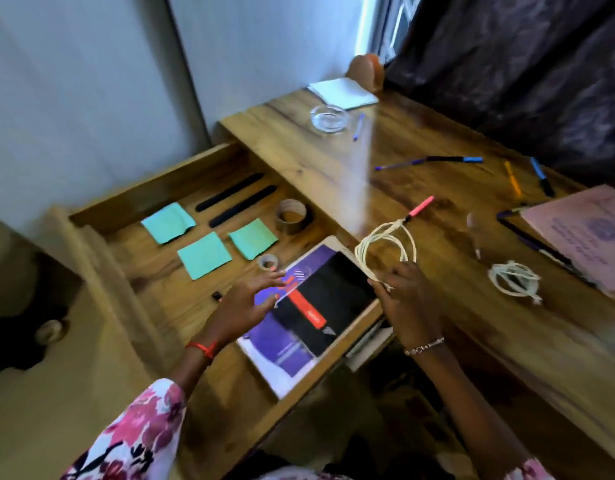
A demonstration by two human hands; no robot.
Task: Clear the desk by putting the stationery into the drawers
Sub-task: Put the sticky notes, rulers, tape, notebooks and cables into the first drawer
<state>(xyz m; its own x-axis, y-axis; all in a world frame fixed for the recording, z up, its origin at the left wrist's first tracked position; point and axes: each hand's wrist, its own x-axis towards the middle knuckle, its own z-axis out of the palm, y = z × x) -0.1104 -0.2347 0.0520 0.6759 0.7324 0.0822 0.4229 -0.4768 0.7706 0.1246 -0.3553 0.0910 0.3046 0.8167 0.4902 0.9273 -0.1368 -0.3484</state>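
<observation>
Right hand (408, 299) pinches a coiled white cable (385, 247) where the desk (333, 157) meets the open drawer (153, 188). Left hand (243, 303) hovers over the purple booklet (326, 289) inside, fingers spread and holding nothing. Held this loosely, the coil could spring open or drag the pink pen (420, 206). Drawer also holds green notes (203, 254), two tape rolls (292, 216) and dark strips (229, 192).

My loose sleeve (136, 434) is white with pink, magenta and dark flowers. A red thread band (202, 348) sits below my left hand (243, 306), a thin beaded bracelet (423, 345) below my right hand (408, 303).
</observation>
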